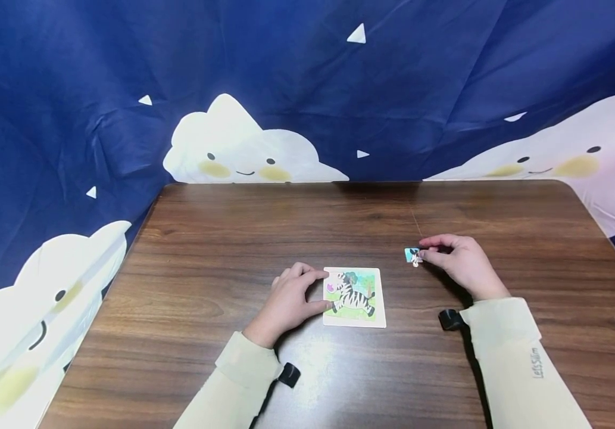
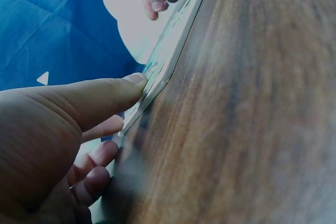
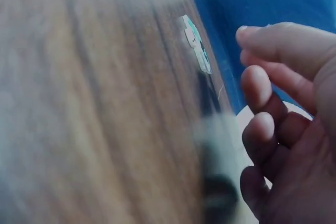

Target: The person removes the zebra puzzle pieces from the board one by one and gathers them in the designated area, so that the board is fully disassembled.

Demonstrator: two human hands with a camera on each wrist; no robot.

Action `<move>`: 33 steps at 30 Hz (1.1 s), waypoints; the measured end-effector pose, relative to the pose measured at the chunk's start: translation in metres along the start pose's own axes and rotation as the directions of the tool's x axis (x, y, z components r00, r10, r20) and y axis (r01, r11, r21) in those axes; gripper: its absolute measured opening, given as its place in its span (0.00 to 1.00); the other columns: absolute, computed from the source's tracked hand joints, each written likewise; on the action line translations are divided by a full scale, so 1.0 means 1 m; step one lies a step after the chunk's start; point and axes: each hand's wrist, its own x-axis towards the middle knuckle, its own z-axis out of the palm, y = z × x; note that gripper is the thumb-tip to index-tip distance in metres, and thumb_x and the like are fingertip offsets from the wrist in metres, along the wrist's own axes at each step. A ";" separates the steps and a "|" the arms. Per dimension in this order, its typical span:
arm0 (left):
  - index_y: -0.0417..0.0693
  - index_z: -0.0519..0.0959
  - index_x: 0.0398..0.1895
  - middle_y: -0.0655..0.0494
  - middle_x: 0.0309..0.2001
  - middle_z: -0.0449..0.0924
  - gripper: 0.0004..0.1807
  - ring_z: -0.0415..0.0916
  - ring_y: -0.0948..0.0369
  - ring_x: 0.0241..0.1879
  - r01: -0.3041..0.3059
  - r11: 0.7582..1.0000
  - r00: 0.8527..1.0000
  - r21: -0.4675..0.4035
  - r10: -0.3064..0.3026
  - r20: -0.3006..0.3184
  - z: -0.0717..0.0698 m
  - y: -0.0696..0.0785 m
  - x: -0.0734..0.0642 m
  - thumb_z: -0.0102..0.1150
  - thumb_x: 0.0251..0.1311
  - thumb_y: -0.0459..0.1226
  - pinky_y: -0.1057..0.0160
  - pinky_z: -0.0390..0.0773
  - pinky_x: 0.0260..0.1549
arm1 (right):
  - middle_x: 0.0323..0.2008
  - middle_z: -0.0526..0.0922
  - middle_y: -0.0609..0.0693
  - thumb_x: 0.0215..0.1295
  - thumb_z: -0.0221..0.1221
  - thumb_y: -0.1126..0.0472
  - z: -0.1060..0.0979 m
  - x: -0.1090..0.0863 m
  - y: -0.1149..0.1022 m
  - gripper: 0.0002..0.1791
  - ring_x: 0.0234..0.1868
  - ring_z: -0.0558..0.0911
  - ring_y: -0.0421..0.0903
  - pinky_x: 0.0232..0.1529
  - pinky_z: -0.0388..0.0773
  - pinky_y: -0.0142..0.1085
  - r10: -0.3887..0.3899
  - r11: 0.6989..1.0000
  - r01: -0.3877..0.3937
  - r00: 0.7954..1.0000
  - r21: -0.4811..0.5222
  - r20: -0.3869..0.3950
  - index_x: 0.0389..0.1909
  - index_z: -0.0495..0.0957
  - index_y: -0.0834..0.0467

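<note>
A square puzzle (image 1: 354,298) with a white border and a zebra picture lies flat on the wooden table. The left hand (image 1: 291,298) rests at its left side, thumb and index finger touching it. In the left wrist view, that thumb (image 2: 107,95) lies straight across the puzzle's surface, while the other fingers are loosely bent at the edge. Farther right, a small puzzle piece (image 1: 413,256), blue with black and white, lies on the table. Just right of it is the right hand (image 1: 465,265). The right wrist view shows a gap between its fingers and the piece (image 3: 197,45).
The brown wooden table (image 1: 205,238) spreads around both hands. Behind it hangs a dark blue cloth (image 1: 393,77) with white clouds and triangles, reaching down to the table's back edge. Black straps (image 1: 450,320) show at both sleeves.
</note>
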 end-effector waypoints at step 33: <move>0.56 0.81 0.60 0.55 0.51 0.75 0.31 0.72 0.53 0.50 -0.014 0.999 1.000 -0.031 0.013 -0.007 -0.001 -0.001 -0.001 0.73 0.52 0.54 0.49 0.66 0.48 | 0.32 0.81 0.47 0.61 0.69 0.57 0.037 -0.004 -0.055 0.11 0.35 0.75 0.46 0.37 0.70 0.33 -0.016 1.000 0.015 0.993 0.007 0.119 0.43 0.86 0.57</move>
